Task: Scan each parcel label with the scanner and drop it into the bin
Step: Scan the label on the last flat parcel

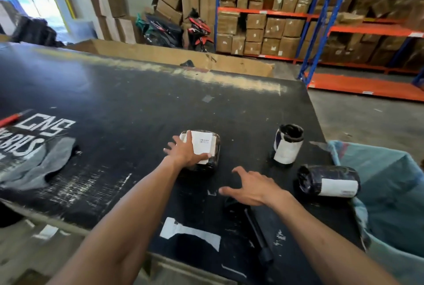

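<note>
1. 3 black plastic-wrapped parcels with white paper labels lie on the black, scuffed counter: the rounded parcel under the left hand near the centre, an upright cylindrical parcel at 3 o'clock from it, and a cylindrical parcel lying on its side at 4 o'clock, close to the counter's right edge.
2. The left hand rests on top of the rounded parcel, its grip spread, with straight fingers over the label's left side and the thumb along the label's near edge.
3. The right hand hovers above the counter at 5 o'clock from the rounded parcel, its grip spread wide and holding nothing.
4. A black handheld scanner with a long handle lies on the counter just under and behind the right hand, handle pointing toward 5 o'clock.
5. A teal woven sack serving as the bin hangs open off the counter's right edge, at 3 o'clock, just beside the lying parcel.
6. A grey crumpled cloth lies at 9 o'clock beside white printed lettering, with a red pen-like tool at 10 o'clock.
7. Brown cardboard boxes fill the blue-and-orange shelving at 1 o'clock, and a red motorbike stands at 12 o'clock.
</note>
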{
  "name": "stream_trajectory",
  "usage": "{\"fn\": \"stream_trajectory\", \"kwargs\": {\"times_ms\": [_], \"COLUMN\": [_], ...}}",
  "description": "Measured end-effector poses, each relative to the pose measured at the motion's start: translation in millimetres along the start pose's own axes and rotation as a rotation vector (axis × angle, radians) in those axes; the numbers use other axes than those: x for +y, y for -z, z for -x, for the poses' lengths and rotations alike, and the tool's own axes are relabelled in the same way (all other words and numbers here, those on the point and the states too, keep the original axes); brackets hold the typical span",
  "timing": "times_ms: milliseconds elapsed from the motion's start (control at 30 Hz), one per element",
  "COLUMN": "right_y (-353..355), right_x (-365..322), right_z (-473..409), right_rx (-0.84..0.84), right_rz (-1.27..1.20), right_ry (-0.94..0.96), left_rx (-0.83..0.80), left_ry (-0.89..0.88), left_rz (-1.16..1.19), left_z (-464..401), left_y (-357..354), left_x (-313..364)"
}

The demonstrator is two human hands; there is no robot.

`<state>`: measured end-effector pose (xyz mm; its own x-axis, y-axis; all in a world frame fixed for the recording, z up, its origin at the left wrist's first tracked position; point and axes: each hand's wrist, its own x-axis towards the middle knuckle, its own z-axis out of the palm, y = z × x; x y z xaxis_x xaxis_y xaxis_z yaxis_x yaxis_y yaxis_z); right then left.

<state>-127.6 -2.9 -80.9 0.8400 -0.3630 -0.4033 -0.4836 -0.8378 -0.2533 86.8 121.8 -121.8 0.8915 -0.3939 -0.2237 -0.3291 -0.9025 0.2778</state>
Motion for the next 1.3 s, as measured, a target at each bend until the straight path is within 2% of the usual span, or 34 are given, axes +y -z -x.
{"fn": "stream_trajectory", "kwargs": {"times_ms": [133,300,433,567,767,933,1067,1300], "right_y": [-21,-34,-42,-46,-10,28,42,47], "right_x": [3,14,27,32,27,10,-8,-12], "right_z": [-1,-3,3,1,4,-2,0,10], "right_rx": [-0.061,-0.074,-0.138,-0.161,0.047,0.256,0.387,0.497], "right_rz": [-0.064,-0.419,-0.593,-0.912,-1.26,-1.26,-1.202,-1.153], "right_ry": [-0.052,-0.136,-0.177,-0.175,-0.135,-0.028,0.025,0.036], "left_rx": [-0.11,-0.222,-0.209,-0.133,-0.022,0.13,0.207,0.247], "left_ry": [0.056,0.086,0.051,0.037,0.012,-0.083,-0.188,-0.239], "left_rz": [0.132,0.119,0.209,0.346,0.512,0.623,0.611,0.618], "left_z": [-6,-18,-23,-20,7,42,56,67], "left_y": [-9,-5,-3,-4,-9,-20,-22,-16], "left_x": [-14,-18,-18,-17,-11,1,11,24]}}
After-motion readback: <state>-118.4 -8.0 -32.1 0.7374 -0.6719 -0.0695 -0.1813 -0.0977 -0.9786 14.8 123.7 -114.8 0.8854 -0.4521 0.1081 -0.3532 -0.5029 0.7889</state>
